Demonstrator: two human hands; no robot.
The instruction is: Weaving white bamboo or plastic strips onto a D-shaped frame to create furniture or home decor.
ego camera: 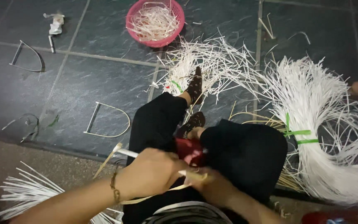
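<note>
Head view: The left hand (152,172) lies over the lap with its fingers (171,162) curled closed around a pale flat strip (123,152), which runs from the hand out to the left and up over the black trouser leg (156,120). A beaded bracelet (114,186) sits on the left wrist. The right hand (212,184) is just beside the left hand, lower and to the right; its fingers are pressed together in a pinch on the same strip where it leaves the left hand. A second length of pale strip (154,196) curves below both hands. A red tool (191,151) rests in the lap, touching the upper edge of both hands; which hand grips it cannot be determined.

Surroundings: the person sits on a dark tiled floor (83,79) with 2 patterned socked feet (194,85) extended forward. A large white strip bundle (324,124), bound with green ties (297,133), lies to the right. Loose white strips (212,58) lie ahead of the feet. A pink basket (175,12) holding strips stands beyond them. 2 bent wire frames (106,120) lie on the floor to the left.
</note>
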